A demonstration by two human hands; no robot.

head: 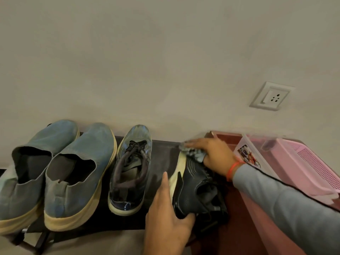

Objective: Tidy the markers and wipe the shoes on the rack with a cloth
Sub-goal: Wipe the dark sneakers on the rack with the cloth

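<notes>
Dark sneaker (195,190) sits tipped onto its side at the right end of the rack (163,155), pale sole facing left. My left hand (169,214) grips its heel end, thumb curled under the collar, fingers straight along the sole. My right hand (211,153) presses a bluish cloth (195,153) onto the sneaker's toe; fingers lie fairly straight over the wad, tips blurred, so I cannot tell how tightly the cloth is held.

Left of the dark sneaker: its laced partner (130,172), upright, a strip of bare rack between them. Further left, a pair of blue slip-ons (60,172) side by side, nearly touching.

Right of the dark sneaker: a clear box (252,155) and a pink basket (301,162), close behind my right wrist. No markers identifiable in view.

Risks, as I judge them: a long wiping stroke could carry my right elbow into the clear box; a hard press on the toe could roll the sneaker out of the left grip and off the rack's front edge, which is near.

Room: free strip to the left of the sneaker; wall (165,61) close beyond the toe; right side crowded.
</notes>
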